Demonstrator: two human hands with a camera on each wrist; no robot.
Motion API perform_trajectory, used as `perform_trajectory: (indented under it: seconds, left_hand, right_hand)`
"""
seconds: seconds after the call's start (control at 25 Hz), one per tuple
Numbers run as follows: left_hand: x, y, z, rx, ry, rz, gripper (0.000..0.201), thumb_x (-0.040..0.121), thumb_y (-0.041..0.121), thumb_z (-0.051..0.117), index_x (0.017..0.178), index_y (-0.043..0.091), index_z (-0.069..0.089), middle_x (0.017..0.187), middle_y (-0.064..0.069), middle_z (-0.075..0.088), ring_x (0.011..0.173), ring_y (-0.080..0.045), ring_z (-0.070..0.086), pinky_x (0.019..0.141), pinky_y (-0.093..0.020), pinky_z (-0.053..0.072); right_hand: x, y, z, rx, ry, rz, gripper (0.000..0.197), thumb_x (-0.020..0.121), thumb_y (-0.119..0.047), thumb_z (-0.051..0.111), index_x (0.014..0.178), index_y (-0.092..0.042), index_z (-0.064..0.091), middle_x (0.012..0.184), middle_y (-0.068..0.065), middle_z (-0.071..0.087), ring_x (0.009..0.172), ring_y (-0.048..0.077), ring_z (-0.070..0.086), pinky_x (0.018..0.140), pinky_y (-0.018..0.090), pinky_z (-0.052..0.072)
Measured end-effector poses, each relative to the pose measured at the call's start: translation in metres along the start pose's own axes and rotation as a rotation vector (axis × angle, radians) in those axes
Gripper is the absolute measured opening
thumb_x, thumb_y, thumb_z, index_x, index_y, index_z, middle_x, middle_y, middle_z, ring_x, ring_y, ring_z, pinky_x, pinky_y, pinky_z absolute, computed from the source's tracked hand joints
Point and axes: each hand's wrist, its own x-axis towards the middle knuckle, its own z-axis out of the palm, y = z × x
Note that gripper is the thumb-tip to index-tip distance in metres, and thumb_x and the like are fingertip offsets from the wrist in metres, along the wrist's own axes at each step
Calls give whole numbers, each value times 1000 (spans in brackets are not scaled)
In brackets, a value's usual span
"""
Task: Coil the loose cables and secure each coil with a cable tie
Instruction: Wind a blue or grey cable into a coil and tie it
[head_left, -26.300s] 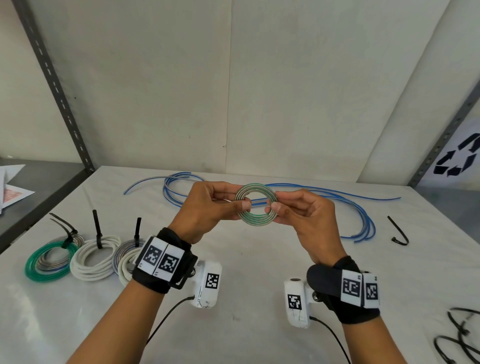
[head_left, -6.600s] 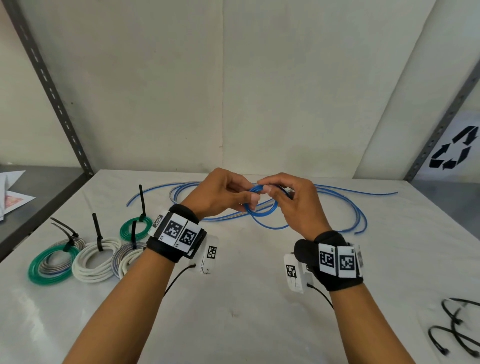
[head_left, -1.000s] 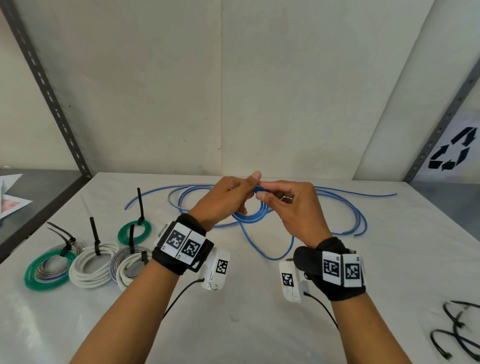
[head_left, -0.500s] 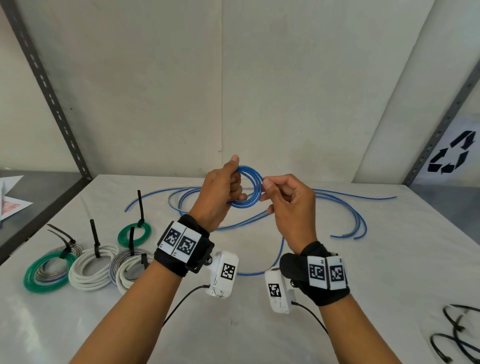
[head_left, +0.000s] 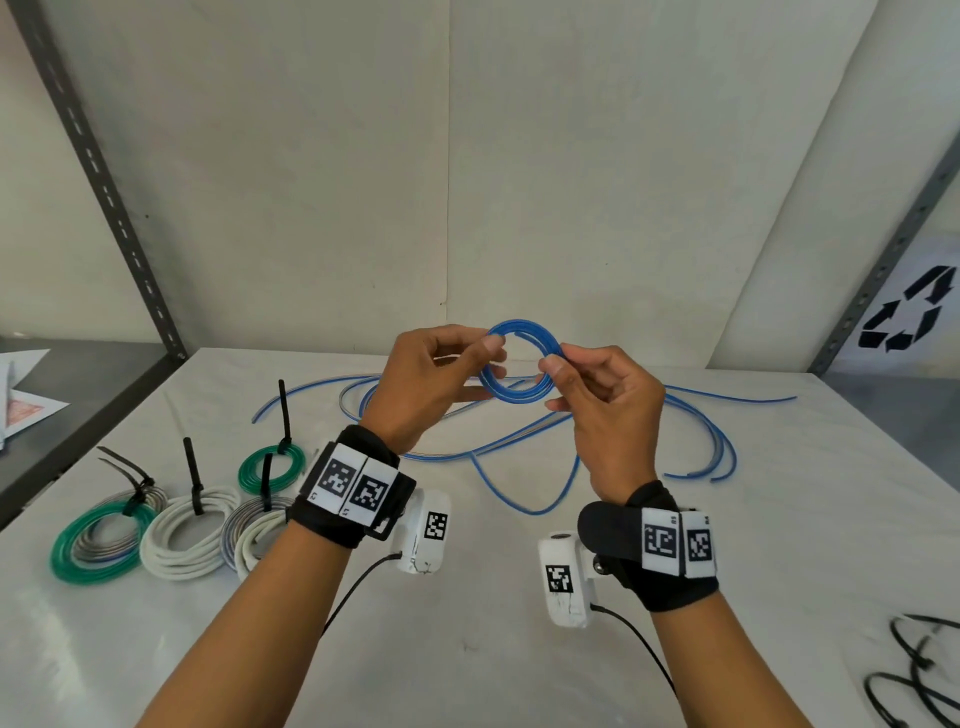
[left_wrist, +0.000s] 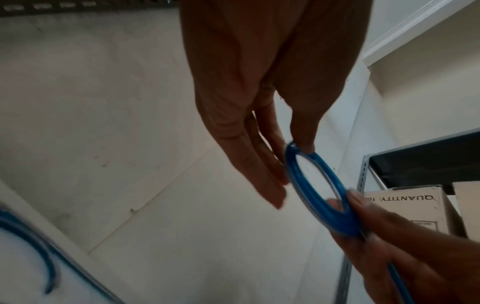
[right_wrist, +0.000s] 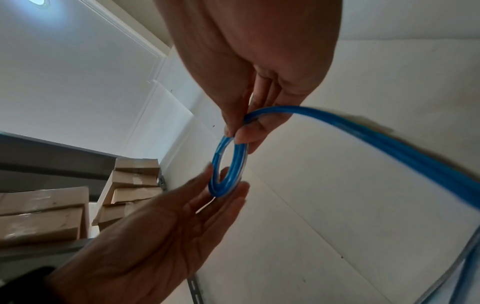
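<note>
Since half a second ago we have turned the blue coil (head_left: 521, 368) to face us as a round ring, where it sat tilted against our left hand (head_left: 426, 387). The white table (head_left: 467, 649) is smooth and faintly glossy, with bare surface near its front edge. The rest of the blue cable (head_left: 524, 506) lies in slack loops on it behind our hands. Four tied coils (head_left: 179, 535), green, white and grey, sit at the left, black tie tails upright. Our left thumb presses the ring's left side, fingers nearly straight behind it. Our right hand (head_left: 608, 410) pinches the right side between thumb and forefinger, though blur softens the wrist views.
</note>
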Motion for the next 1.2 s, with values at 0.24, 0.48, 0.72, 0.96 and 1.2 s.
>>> perform_trajectory:
  seconds: [0.24,0.48,0.72,0.96,1.2]
  left_hand:
    - [-1,0,0,-102,2,-36,23,94,14,68,104,-6,72,89,-20,74,83,-30,74,69,-32,61]
    - [-1,2,-5,40,-105,-61,29,87,16,77,114,5,72,95,-14,77,90,-25,76,81,-34,62]
    - [-3,-13,-14,310,-400,-224,19,85,19,80,99,6,78,88,-14,78,89,-27,75,88,-43,61]
    - [-1,-11,-13,219,-255,-185,16,87,17,78,95,2,78,85,-15,77,82,-25,75,85,-44,61]
    - [0,-8,-13,-9,-154,-218,24,88,14,74,103,-5,73,92,-21,76,84,-26,75,73,-32,61]
  right_hand:
    - [-1,4,0,39,23,14,16,94,-12,69,108,-5,70,95,10,77,87,26,75,58,27,56]
    - [3,2,-7,-76,-87,-5,9,93,-11,70,101,-14,73,90,9,77,82,25,75,59,28,56]
    - [7,1,-24,-425,-479,-7,12,90,-11,74,92,-23,76,82,-6,76,77,9,72,60,22,54]
    - [5,4,-20,-351,-355,-29,16,96,-13,67,106,-22,74,90,0,77,86,15,74,67,29,59]
    - [-2,-2,-6,-14,-173,145,15,97,-13,65,105,-1,63,94,13,77,86,26,76,59,31,58]
